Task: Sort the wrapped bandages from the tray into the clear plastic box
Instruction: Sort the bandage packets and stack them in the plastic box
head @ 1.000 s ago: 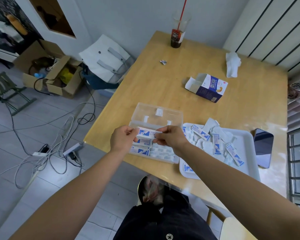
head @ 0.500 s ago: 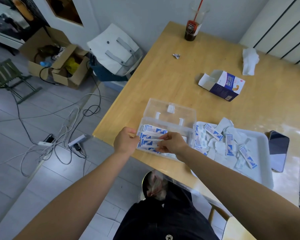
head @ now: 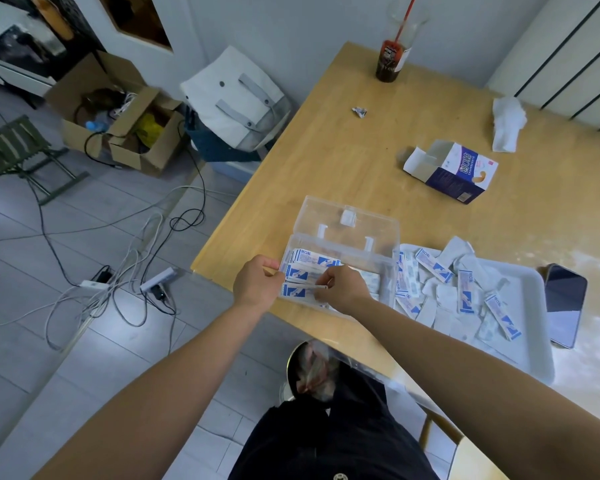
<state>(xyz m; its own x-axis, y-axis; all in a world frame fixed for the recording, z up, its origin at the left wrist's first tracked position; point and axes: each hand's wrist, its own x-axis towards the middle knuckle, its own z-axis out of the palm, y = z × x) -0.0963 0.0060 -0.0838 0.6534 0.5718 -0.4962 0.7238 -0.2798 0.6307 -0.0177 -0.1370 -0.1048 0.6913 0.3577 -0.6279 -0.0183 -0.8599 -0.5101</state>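
Left hand (head: 257, 286) and right hand (head: 345, 289) pinch a wrapped bandage (head: 303, 289) by its ends, lying crosswise over the clear plastic box (head: 361, 258) (tray (head: 541, 289) rightward).

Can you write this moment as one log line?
left hand: holds clear box edge | right hand: pinches bandage inside box | tray: bandages remain

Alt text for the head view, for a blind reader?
The right hand pinches a white-and-blue wrapped bandage over an open clear plastic box, whose end the left hand holds, on a wooden table. More bandages lie on a white tray beside a dark phone.
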